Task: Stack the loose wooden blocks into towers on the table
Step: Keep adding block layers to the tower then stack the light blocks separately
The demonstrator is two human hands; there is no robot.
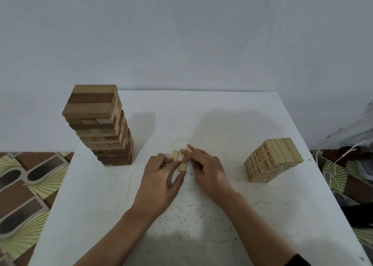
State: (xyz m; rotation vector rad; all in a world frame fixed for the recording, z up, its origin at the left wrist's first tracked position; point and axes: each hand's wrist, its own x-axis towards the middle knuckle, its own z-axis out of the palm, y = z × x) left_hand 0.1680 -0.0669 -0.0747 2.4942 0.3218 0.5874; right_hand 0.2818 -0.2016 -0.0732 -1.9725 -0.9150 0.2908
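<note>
Bench (222,221), white and speckled, set against a plain wall. Both hands work at its centre, close together.

Left hand (159,181): grip closed. The forefinger lies across the top of a pale block (183,166) and the thumb meets its near end, so the block is pinched. The other fingers are curled beside a second block (175,154), which sits just left of the first; contact there cannot be confirmed.

Right hand (207,169): grip slack, fingers fairly straight, laid flat over a third block (189,149) at the far end of the cluster. Only that block's far tip shows past the fingertips.

The three loose blocks lie between the two hands, touching or nearly so.

Tall tower (96,124), of mixed light and dark wood, stands at the far left of the bench, well apart from the hands. Short tower (272,161), all pale wood, stands at the right, also apart.
</note>
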